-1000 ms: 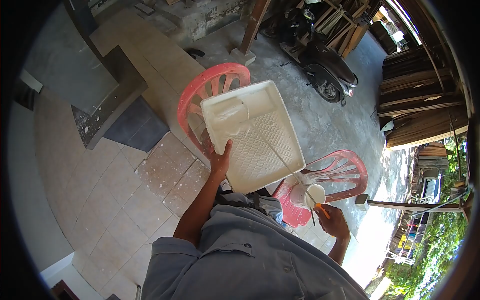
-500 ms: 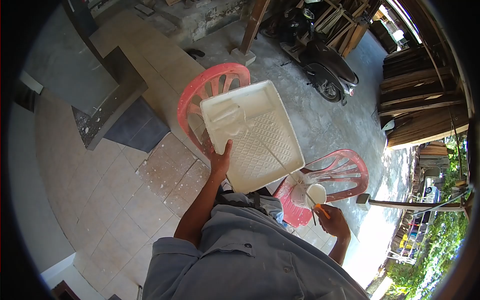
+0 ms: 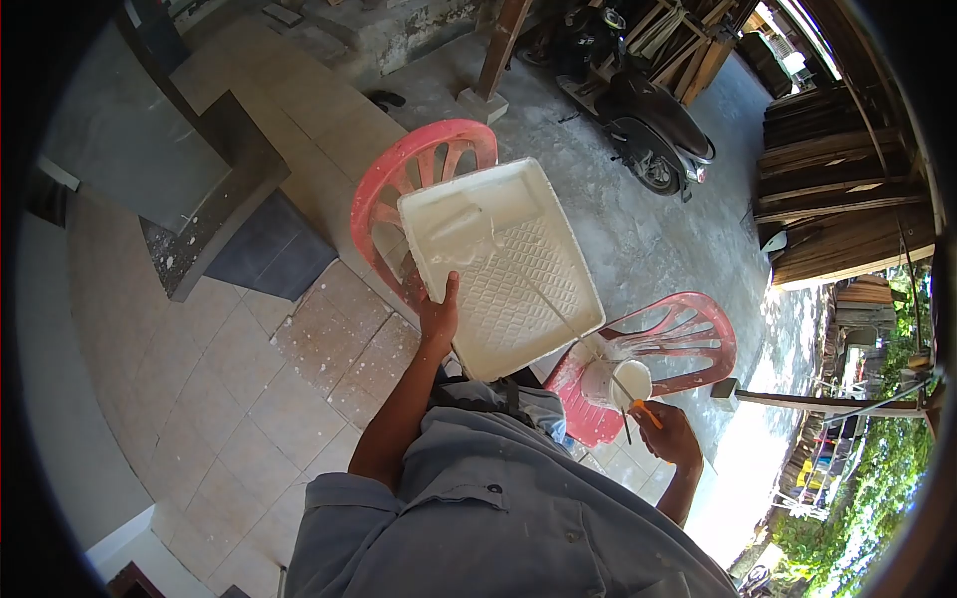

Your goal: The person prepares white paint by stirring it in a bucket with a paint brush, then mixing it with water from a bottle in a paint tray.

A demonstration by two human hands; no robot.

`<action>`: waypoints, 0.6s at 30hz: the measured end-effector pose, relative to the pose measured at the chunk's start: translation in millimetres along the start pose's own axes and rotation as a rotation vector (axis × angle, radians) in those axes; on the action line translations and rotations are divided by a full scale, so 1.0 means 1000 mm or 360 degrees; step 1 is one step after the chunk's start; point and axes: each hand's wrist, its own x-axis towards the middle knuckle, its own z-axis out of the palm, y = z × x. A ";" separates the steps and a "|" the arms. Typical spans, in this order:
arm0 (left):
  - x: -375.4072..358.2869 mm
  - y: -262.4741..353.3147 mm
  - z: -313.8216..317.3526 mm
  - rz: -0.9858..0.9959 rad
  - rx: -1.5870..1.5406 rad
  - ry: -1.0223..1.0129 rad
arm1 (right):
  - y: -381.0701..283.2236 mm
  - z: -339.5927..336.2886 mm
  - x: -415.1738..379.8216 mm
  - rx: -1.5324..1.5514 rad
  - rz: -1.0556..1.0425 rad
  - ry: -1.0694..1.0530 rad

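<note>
My left hand (image 3: 439, 314) grips the near left edge of a cream paint tray (image 3: 528, 279), thumb over the rim. Pale wet paint lies in the tray's smooth far part, beside a ridged area. My right hand (image 3: 673, 435) is closed round the orange handle (image 3: 645, 414) of a long thin rod that reaches across the tray. What the rod's far end carries is hard to make out in the paint. Near my right hand a paint-smeared white bucket (image 3: 601, 385) stands on a red plastic chair (image 3: 590, 421).
Another red chair (image 3: 374, 189) stands behind the tray. A dark counter (image 3: 224, 189) is at the left. Farther off are a wooden post (image 3: 501, 50), a parked motorbike (image 3: 638, 130) and stacked planks (image 3: 847, 189). Paint spots mark the floor tiles (image 3: 329, 329).
The tray and my left hand have shifted very slightly up and left in view. My right hand has moved slightly, still holding the orange handle.
</note>
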 end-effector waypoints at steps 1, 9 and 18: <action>-0.002 0.005 0.000 0.0020 -0.0010 -0.0006 | -0.002 0.002 0.002 0.0007 0.0006 0.0019; 0.019 -0.006 0.004 0.0022 0.0060 0.0045 | -0.012 0.006 0.007 -0.0036 -0.0011 -0.0032; 0.014 0.022 0.010 0.0098 -0.0015 0.0164 | -0.016 0.007 0.015 -0.0020 -0.0088 0.0064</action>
